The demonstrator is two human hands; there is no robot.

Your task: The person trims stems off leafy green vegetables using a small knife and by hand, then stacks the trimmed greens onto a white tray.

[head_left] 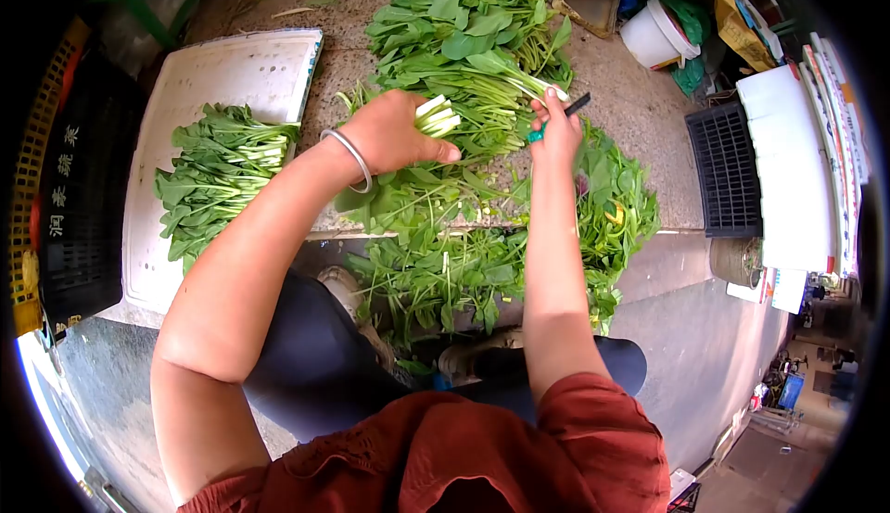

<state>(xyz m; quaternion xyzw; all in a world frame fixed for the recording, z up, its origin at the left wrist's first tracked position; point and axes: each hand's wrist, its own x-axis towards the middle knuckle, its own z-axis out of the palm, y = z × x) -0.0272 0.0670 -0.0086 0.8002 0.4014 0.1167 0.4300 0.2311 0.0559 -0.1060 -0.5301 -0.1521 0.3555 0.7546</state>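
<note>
My left hand (pixel 394 133) is closed around a bunch of leafy greens (pixel 438 116), their pale cut stem ends showing past the thumb. Between the fingers of my right hand (pixel 556 131) is the pale end of one leafy green stalk (pixel 519 76). A thin black strip (pixel 578 103), perhaps part of a small knife, juts out from the same hand. Something green (pixel 536 133) wraps one of its fingers. Beyond both hands lies a large heap of leafy greens (pixel 464 22). A bundle of greens (pixel 227 170) with aligned stems rests on a white foam lid (pixel 222 68) at left.
Loose leaves and trimmings (pixel 445 272) hang over the ledge by my knees, with more trimmings (pixel 616 189) at right. A black crate (pixel 723 170) and white foam boxes (pixel 788 161) stand at right. A white bucket (pixel 654 36) sits at the back; dark crates (pixel 79 189) line the left.
</note>
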